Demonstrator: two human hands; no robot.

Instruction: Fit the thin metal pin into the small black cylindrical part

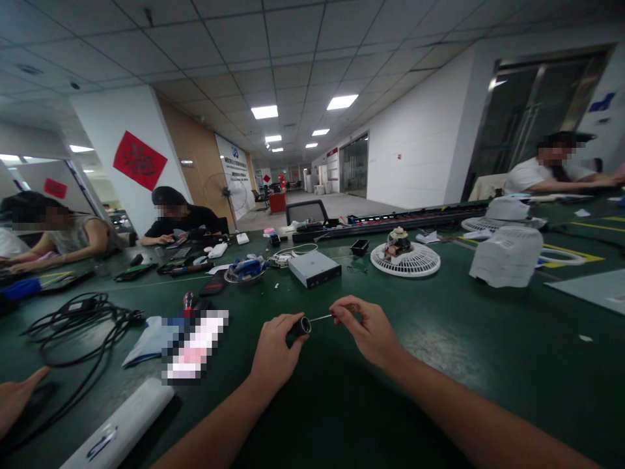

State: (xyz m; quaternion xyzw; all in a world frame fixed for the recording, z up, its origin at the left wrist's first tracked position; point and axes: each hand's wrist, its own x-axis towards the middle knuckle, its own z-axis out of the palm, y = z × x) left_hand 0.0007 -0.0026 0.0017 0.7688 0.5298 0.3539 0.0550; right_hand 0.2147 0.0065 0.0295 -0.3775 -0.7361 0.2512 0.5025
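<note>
My left hand [277, 346] grips a small black cylinder [299, 326] between the fingers and thumb, with its open end facing right. My right hand [364, 329] pinches a thin metal rod [320, 318] at its far end. The rod's other end meets the cylinder's open end, and I cannot tell how far it goes inside. Both hands are held close together above the dark green workbench [439, 365], and the forearms reach in from the bottom edge.
A grey metal box [315, 269] and a white fan guard [405, 262] stand ahead. A white fan housing [508, 257] is to the right. Black cables [78, 326] lie left, beside a co-worker's hand [17, 398]. Several co-workers sit along the bench.
</note>
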